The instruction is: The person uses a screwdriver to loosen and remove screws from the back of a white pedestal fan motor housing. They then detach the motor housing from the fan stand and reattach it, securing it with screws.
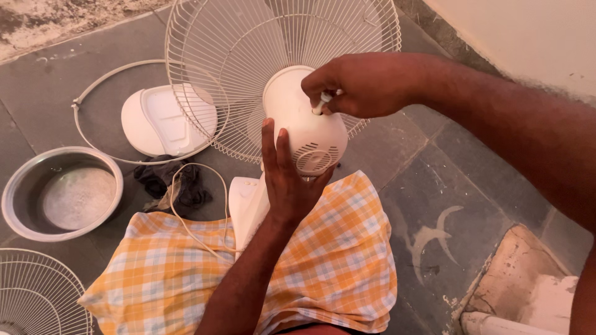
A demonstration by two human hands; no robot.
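Note:
A white fan motor housing (297, 115) stands up from my lap, with the rear wire grille (248, 43) fixed behind it. My left hand (287, 177) cups the housing from below, fingers spread up its side. Above it, my right hand (357, 84) pinches the small white knob (324, 102) that sticks out of the housing's top. The fan's white stand (245, 208) runs down onto the orange checked cloth (335, 260) over my legs. A white cord (186, 205) loops across the cloth.
On the grey tiled floor lie a white plastic cover (158, 121), a thin white ring (93, 84), a dark rag (171, 183) and a metal bowl (25, 186) of cloudy water. Another wire grille (34, 291) shows at bottom left. A wall base (528, 291) is at right.

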